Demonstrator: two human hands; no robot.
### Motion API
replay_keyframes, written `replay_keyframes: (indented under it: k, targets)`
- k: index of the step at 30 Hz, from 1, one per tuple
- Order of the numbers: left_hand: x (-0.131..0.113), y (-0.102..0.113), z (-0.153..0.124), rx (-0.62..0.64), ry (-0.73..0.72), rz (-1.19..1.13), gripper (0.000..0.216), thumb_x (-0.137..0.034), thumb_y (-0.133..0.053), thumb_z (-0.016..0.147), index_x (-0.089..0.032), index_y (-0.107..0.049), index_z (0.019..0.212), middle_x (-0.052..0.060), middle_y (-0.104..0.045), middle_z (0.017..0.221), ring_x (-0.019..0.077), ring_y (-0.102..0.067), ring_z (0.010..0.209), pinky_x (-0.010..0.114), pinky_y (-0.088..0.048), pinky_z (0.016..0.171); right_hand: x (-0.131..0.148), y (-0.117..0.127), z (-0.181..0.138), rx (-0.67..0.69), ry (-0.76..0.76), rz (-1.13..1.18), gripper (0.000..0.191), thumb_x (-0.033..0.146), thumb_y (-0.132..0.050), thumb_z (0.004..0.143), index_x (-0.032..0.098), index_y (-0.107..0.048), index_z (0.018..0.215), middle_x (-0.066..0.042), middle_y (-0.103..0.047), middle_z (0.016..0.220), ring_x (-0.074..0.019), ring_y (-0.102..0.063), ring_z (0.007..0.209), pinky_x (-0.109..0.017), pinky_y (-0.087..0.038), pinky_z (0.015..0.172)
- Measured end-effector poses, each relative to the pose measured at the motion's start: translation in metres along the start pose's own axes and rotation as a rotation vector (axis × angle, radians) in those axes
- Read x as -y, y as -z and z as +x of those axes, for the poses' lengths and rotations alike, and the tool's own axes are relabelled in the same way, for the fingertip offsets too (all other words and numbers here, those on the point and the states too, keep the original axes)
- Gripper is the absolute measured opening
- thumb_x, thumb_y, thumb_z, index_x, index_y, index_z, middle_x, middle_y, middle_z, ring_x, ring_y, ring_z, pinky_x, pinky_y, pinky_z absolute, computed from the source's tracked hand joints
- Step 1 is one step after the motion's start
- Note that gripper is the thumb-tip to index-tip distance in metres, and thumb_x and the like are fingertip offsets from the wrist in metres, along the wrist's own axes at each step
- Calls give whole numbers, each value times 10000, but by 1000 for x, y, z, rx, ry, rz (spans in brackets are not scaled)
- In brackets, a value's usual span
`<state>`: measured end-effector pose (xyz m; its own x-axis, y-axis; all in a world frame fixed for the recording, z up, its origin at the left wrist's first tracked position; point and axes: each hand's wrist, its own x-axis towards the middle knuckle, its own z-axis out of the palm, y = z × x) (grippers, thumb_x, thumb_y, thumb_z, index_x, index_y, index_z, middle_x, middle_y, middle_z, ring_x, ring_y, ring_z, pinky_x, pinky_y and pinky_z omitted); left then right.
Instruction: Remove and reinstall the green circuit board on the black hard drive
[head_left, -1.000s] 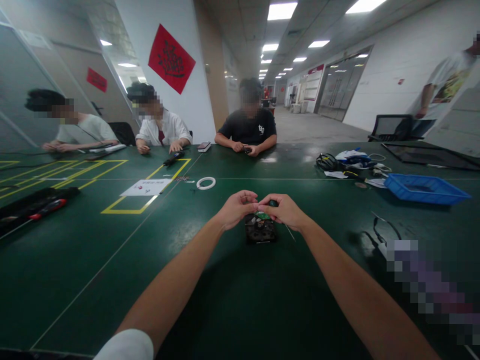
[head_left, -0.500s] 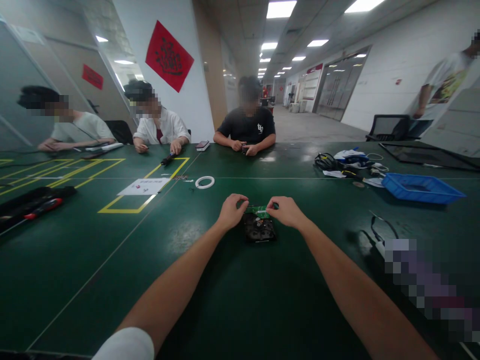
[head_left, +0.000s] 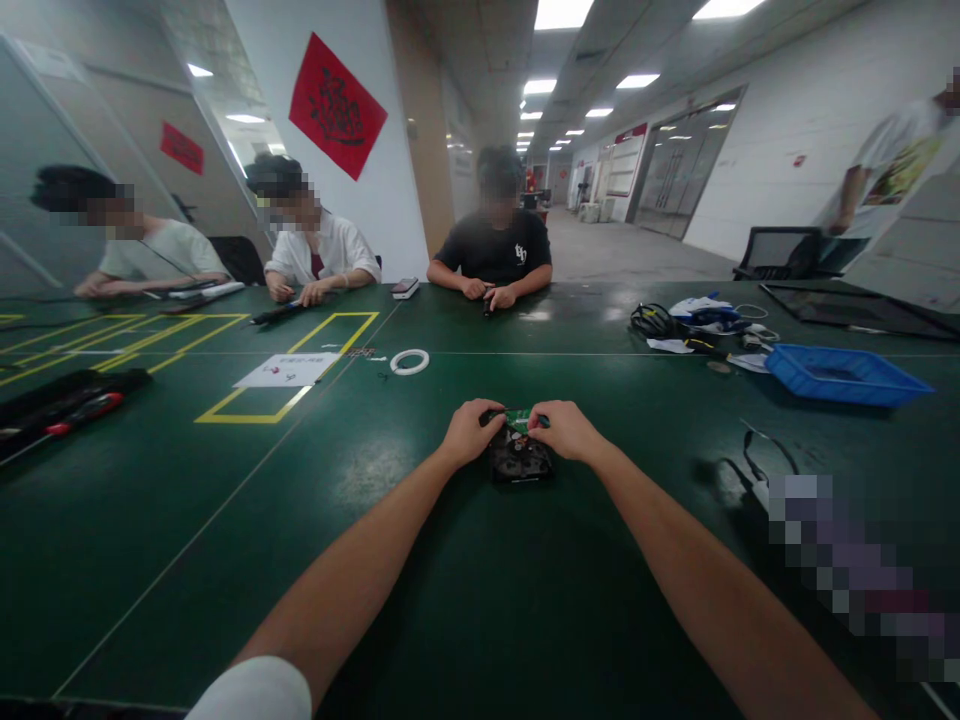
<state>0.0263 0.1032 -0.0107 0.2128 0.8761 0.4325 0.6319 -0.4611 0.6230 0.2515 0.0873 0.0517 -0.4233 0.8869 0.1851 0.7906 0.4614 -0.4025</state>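
Green table [head_left: 225, 560]: left grip [head_left: 469, 433], right grip [head_left: 568, 431] both clenched on far edge of black device [head_left: 519, 460].

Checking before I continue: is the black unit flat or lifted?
Flat. The black unit lies on the table, no gap beneath; left hand and right hand touch its far end.
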Motion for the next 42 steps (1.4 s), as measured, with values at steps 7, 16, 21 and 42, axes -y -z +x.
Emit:
replay_keyframes:
  k: [7, 16, 21, 42]
  targets:
    - [-2, 3, -1, 9, -8, -12, 230, -304, -660, 898, -241, -739, 1104, 61, -731, 1107, 255, -639, 1058, 394, -469, 967, 0, -2, 0, 7, -10, 9, 39, 206, -738, 795, 243, -734, 784, -12, -731, 858, -186, -653, 818, -271, -437, 727]
    - [-2, 2, -1, 14, -13, 8, 218, -297, -660, 904, -242, -734, 1101, 50, -731, 1115, 243, -644, 1064, 377, -474, 966, -3, 6, 0, 9, -10, 19, 45, 203, -727, 793, 247, -740, 800, -13, -737, 881, -188, -655, 826, -282, -437, 737]
    - [0, 1, -2, 5, -47, 16, 226, -305, -646, 921, -231, -721, 1120, 46, -729, 1120, 232, -644, 1060, 372, -482, 961, -6, 17, -1, -19, -81, 25, 34, 254, -715, 811, 235, -741, 804, -34, -746, 911, -194, -656, 857, -278, -442, 740]
    - [-2, -2, 2, 44, -24, 150, 216, -291, -610, 946, -236, -694, 1137, 50, -716, 1133, 242, -631, 1093, 392, -469, 996, -20, 33, -3, -135, -250, 215, 400, 184, -603, 830, 194, -588, 1230, -65, -699, 909, -165, -617, 687, -288, -467, 659]
